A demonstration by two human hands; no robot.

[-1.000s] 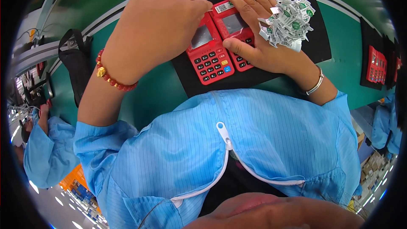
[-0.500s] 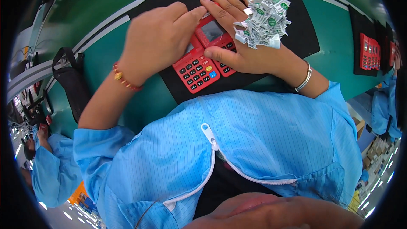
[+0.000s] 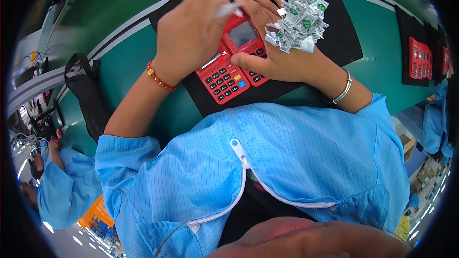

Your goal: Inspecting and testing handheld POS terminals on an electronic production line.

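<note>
Two red card payment terminals lie side by side at the middle of the table. The nearer left terminal (image 3: pixel 221 84) shows its keypad, while my left hand hides much of its upper part. On the right terminal (image 3: pixel 243 36) the grey screen is visible and my right hand covers part of the keypad. My left hand (image 3: pixel 191 38) is closed in a pinch on a thin whitish film strip (image 3: pixel 226 9), blurred, above the terminals. My right hand (image 3: pixel 277 64) rests with spread fingers along the right terminal. A clump of small white-and-green stickers (image 3: pixel 301 24) covers its back.
A black mat (image 3: pixel 337 33) lies under the terminals on the green table (image 3: pixel 129 62). A black strap or pouch (image 3: pixel 86 91) is at the left. Several red terminals (image 3: pixel 419 59) sit on another mat at far right. Co-workers in blue (image 3: pixel 67 186) are at the left and right edges.
My left hand has moved slightly up and right, and a whitish strip now shows in its fingers. More of the right terminal's screen is uncovered. My right hand has hardly moved.
</note>
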